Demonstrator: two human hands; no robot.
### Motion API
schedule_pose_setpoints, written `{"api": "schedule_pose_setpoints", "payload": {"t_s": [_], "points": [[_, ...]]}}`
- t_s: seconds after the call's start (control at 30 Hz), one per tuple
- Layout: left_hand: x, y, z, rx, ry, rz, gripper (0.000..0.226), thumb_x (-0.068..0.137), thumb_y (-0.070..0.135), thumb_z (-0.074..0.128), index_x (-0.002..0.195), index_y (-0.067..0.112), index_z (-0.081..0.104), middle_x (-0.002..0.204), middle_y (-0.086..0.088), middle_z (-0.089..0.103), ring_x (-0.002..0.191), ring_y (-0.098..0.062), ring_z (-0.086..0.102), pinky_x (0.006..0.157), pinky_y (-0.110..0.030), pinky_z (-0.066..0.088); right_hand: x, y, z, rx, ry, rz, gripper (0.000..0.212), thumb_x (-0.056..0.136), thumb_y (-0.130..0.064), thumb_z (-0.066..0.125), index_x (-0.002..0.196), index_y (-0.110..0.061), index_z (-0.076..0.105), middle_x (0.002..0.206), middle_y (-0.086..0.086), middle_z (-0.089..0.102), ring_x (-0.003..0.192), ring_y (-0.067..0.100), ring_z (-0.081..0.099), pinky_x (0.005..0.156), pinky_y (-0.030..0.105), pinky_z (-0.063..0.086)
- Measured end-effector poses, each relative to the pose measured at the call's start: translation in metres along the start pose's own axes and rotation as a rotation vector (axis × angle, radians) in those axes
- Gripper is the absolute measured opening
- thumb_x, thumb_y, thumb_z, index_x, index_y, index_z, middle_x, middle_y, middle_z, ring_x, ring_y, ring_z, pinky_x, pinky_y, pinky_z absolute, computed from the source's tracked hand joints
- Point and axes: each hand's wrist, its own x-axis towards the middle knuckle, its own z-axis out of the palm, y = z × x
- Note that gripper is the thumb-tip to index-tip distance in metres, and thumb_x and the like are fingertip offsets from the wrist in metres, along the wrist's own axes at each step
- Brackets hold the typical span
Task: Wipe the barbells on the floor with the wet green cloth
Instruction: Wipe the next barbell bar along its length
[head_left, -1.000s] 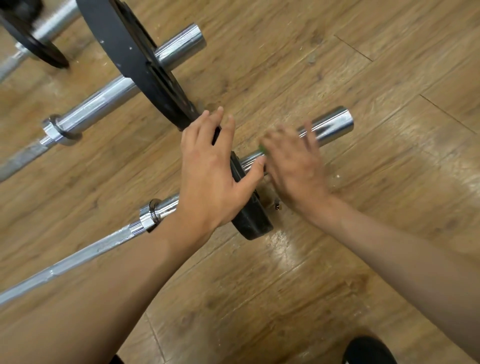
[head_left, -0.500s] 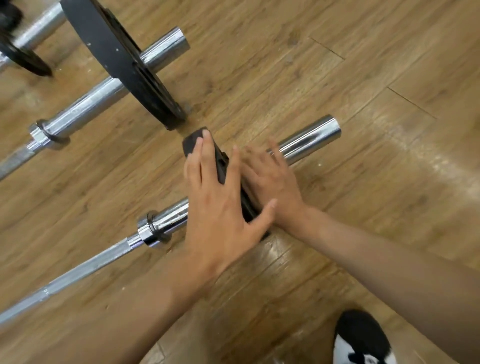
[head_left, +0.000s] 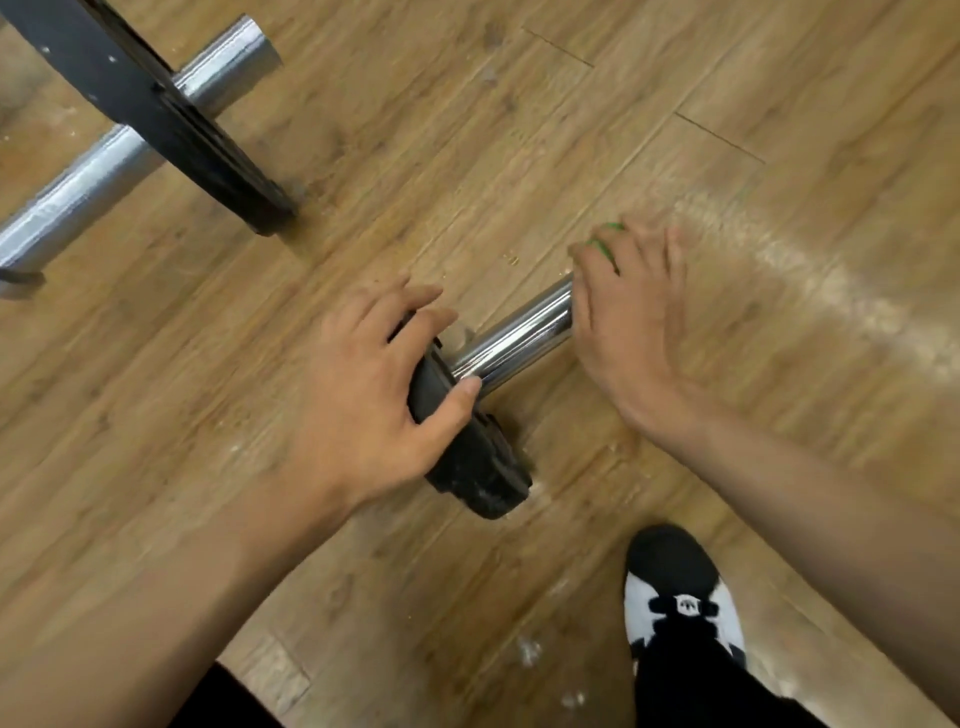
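Two hands are on the near barbell (head_left: 511, 345), which lies on the wooden floor (head_left: 467, 156) right in front of the person. The left hand (head_left: 374, 400) is clamped on the black plate (head_left: 472, 462): fingers curl over its top edge, and the thumb hooks round the face on the sleeve side, its tip just touching the chrome. That plate stands on edge with its lowest point on the boards. Over to the right hand (head_left: 626, 327), which sits over the free end of the chrome sleeve. Its fingers are stretched long and nearly straight, though blurred, and they lie flat rather than curl into a fist. The green cloth (head_left: 605, 243) is pressed beneath it, and only a small bright scrap peeks out near the top of the hand. How the cloth lies under the palm is hidden.

Now the line of the bar. Its long axis runs on a diagonal from lower left to upper right, with the free end pointing to the upper right under the right hand. The shaft beyond the plate is covered by the left hand and forearm.

Up in the top left corner, a second barbell (head_left: 78, 200) lies on much the same diagonal, carrying a larger black plate (head_left: 156, 119), well apart from the hands. A black-and-white shoe (head_left: 680, 597) is planted on the floor at the bottom, near the right forearm.
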Motion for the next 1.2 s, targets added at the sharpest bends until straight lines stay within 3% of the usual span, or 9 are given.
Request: {"api": "schedule_pose_setpoints", "payload": {"t_s": [0.23, 0.37, 0.47, 0.6, 0.73, 0.87, 0.97, 1.07, 1.2], "points": [[-0.022, 0.024, 0.002, 0.054, -0.034, 0.210, 0.061, 0.095, 0.052, 0.054, 0.130, 0.005, 0.069, 0.143, -0.017, 0.061, 0.134, -0.036, 0.057, 0.115, -0.046, 0.036, -0.035, -0.022, -0.002, 0.135, -0.183, -0.649, 0.029, 0.099, -0.023, 0.054, 0.119, -0.008, 0.070, 0.114, 0.011, 0.070, 0.108, 0.032, 0.065, 0.122, 0.042, 0.027], [-0.012, 0.016, -0.001, 0.024, -0.078, 0.123, 0.060, 0.096, 0.054, 0.050, 0.125, 0.006, 0.072, 0.137, -0.012, 0.066, 0.134, -0.034, 0.057, 0.109, -0.046, 0.040, -0.013, 0.044, -0.027, 0.063, -0.082, -0.263, 0.028, 0.101, -0.022, 0.049, 0.111, -0.011, 0.072, 0.107, 0.007, 0.072, 0.108, 0.029, 0.066, 0.124, 0.042, 0.018], [-0.017, 0.032, 0.008, 0.028, -0.032, 0.079, 0.054, 0.093, 0.055, 0.053, 0.110, 0.011, 0.080, 0.125, -0.006, 0.072, 0.132, -0.033, 0.058, 0.110, -0.046, 0.038, -0.003, 0.028, -0.037, -0.028, -0.164, -0.128, 0.039, 0.100, -0.030, 0.038, 0.092, -0.012, 0.071, 0.089, 0.008, 0.070, 0.092, 0.032, 0.065, 0.116, 0.045, 0.031], [-0.031, 0.044, 0.013, 0.045, 0.005, 0.115, 0.058, 0.090, 0.054, 0.056, 0.118, 0.008, 0.077, 0.128, -0.011, 0.071, 0.136, -0.038, 0.056, 0.112, -0.055, 0.040, -0.032, -0.044, -0.025, -0.023, -0.361, -0.390, 0.056, 0.093, -0.040, 0.024, 0.096, -0.014, 0.073, 0.091, 0.009, 0.072, 0.083, 0.034, 0.066, 0.084, 0.045, 0.050], [-0.037, 0.047, 0.018, 0.073, 0.029, 0.194, 0.061, 0.091, 0.052, 0.053, 0.124, 0.006, 0.074, 0.131, -0.014, 0.070, 0.139, -0.039, 0.053, 0.118, -0.054, 0.036, -0.052, -0.015, -0.026, 0.107, -0.281, -0.575, 0.032, 0.098, -0.028, 0.047, 0.107, -0.009, 0.072, 0.099, 0.009, 0.071, 0.091, 0.031, 0.065, 0.107, 0.047, 0.046], [-0.039, 0.051, 0.021, 0.065, 0.070, 0.170, 0.057, 0.090, 0.051, 0.054, 0.120, 0.008, 0.076, 0.132, -0.011, 0.070, 0.140, -0.037, 0.053, 0.121, -0.052, 0.033, -0.021, 0.060, -0.046, 0.018, -0.097, -0.234, 0.031, 0.106, -0.027, 0.046, 0.102, -0.010, 0.072, 0.092, 0.008, 0.069, 0.090, 0.031, 0.065, 0.120, 0.047, 0.029], [-0.039, 0.054, 0.021, 0.070, 0.081, 0.160, 0.053, 0.087, 0.050, 0.057, 0.115, 0.010, 0.079, 0.132, -0.009, 0.071, 0.139, -0.036, 0.054, 0.121, -0.051, 0.033, -0.015, 0.048, -0.044, -0.013, -0.037, -0.071, 0.034, 0.104, -0.027, 0.047, 0.086, -0.010, 0.070, 0.082, 0.009, 0.067, 0.083, 0.032, 0.063, 0.117, 0.047, 0.035], [-0.038, 0.055, 0.021, 0.086, 0.064, 0.155, 0.054, 0.086, 0.050, 0.057, 0.116, 0.010, 0.079, 0.131, -0.009, 0.071, 0.140, -0.037, 0.053, 0.120, -0.052, 0.035, -0.038, -0.008, -0.026, 0.036, -0.047, -0.211, 0.028, 0.098, -0.023, 0.053, 0.084, -0.007, 0.071, 0.081, 0.013, 0.067, 0.084, 0.035, 0.063, 0.107, 0.050, 0.045], [-0.039, 0.057, 0.019, 0.106, 0.045, 0.169, 0.055, 0.086, 0.049, 0.058, 0.119, 0.010, 0.078, 0.130, -0.010, 0.071, 0.142, -0.037, 0.051, 0.120, -0.053, 0.035, -0.062, -0.029, -0.013, 0.202, -0.136, -0.519, 0.028, 0.096, -0.023, 0.053, 0.104, -0.005, 0.074, 0.090, 0.013, 0.069, 0.087, 0.035, 0.065, 0.106, 0.049, 0.048]]}}
